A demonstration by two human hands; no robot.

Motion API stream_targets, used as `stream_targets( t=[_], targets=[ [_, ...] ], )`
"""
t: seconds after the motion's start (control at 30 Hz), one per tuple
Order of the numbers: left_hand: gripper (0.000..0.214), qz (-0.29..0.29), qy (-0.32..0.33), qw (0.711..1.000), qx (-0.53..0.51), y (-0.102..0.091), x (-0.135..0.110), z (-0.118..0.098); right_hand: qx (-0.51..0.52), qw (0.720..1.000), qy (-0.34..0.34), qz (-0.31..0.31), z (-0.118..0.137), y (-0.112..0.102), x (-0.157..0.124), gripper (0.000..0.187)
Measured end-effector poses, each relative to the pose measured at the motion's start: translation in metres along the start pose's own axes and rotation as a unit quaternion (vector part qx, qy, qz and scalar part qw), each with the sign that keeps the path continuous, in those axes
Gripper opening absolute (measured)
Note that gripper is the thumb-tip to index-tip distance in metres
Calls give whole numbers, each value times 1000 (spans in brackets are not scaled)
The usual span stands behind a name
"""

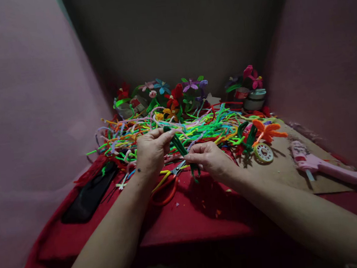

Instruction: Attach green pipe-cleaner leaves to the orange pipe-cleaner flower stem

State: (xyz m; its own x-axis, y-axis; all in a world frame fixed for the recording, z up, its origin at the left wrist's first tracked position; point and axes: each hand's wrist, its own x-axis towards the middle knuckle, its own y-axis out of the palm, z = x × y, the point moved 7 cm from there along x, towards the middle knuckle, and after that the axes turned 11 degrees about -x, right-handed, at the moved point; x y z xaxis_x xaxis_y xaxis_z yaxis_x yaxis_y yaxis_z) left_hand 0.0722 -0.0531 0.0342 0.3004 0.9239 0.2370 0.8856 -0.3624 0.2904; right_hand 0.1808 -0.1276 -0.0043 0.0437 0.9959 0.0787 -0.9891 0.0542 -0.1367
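Observation:
Both hands hold a dark green pipe cleaner stem point(179, 146) above the red cloth point(186, 217). My left hand point(151, 151) pinches its upper end between thumb and fingers. Around the stem's lower part, my right hand point(210, 160) has its fingers closed. Behind the hands spreads a tangled heap of many-coloured pipe cleaners point(178, 127). Just under the hands lie red-handled scissors point(166, 188).
Finished pipe-cleaner flowers point(174, 92) stand along the back wall. An orange flower point(266, 130), a tape roll point(263, 152) and a pink glue gun point(323, 164) lie on cardboard point(296, 173) at right. A black pouch point(88, 195) lies at left. Pink walls close in both sides.

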Motion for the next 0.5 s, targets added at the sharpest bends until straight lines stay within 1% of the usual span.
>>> stream_targets(
  t=[0.07,0.1,0.13,0.2,0.23,0.27,0.3,0.4,0.43,0.5],
  targets=[
    [17,-11,16,999,32,-3,1,-3,0,1000,5,3,-1,1,0,24],
    [16,-20,46,996,72,-5,0,-7,3,1000,9,4,-1,2,0,25],
    [14,-28,94,987,124,-6,-2,-14,6,1000,12,6,-3,3,0,25],
    [9,-38,201,954,220,-3,-7,-27,9,1000,17,9,-5,4,0,25],
    [8,-41,233,940,244,-2,-10,-30,11,1000,19,9,-5,4,0,26],
    [8,-43,239,938,247,-1,-11,-30,13,1000,19,8,-6,4,1,26],
    [9,-47,220,946,233,-3,-10,-28,15,1000,18,6,-6,4,1,26],
    [13,-58,116,981,147,-6,-5,-17,20,1000,14,0,-6,4,1,25],
    [13,-56,97,986,121,-5,-4,-16,17,1000,13,0,-6,4,1,24],
    [14,-43,91,992,80,-1,-4,-17,6,1000,8,-7,-5,2,2,23]
  ],
)
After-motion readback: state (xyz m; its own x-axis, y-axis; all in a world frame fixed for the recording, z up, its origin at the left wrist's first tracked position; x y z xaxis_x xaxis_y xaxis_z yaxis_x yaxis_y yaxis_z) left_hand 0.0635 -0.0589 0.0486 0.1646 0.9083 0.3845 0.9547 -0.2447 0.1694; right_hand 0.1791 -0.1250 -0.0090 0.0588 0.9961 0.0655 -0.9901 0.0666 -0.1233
